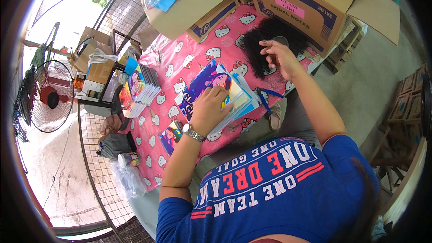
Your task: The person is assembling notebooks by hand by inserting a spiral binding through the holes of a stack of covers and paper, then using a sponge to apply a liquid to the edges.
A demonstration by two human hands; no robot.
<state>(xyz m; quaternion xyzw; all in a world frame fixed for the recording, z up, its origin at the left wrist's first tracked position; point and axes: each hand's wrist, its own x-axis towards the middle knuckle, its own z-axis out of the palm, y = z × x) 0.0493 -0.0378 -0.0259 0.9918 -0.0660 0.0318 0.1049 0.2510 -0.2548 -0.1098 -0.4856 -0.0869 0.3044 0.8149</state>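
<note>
My left hand lies with its fingers spread over a stack of notebook sheets with a colourful illustrated cover on top. The stack's pale page edges fan out toward the right. Above a heap of black spiral binding coils hovers my right hand, its fingers bent and apart; nothing shows clearly in them. Between the stack and the table edge rests a tool with blue handles, likely pliers. A smaller illustrated notebook sits beside my left wrist.
Several bundled notebooks stand at the left of the pink patterned tablecloth. A large open carton is behind the coils, with another cardboard box at the back. A fan stands left; a plastic bag hangs near the table's left corner.
</note>
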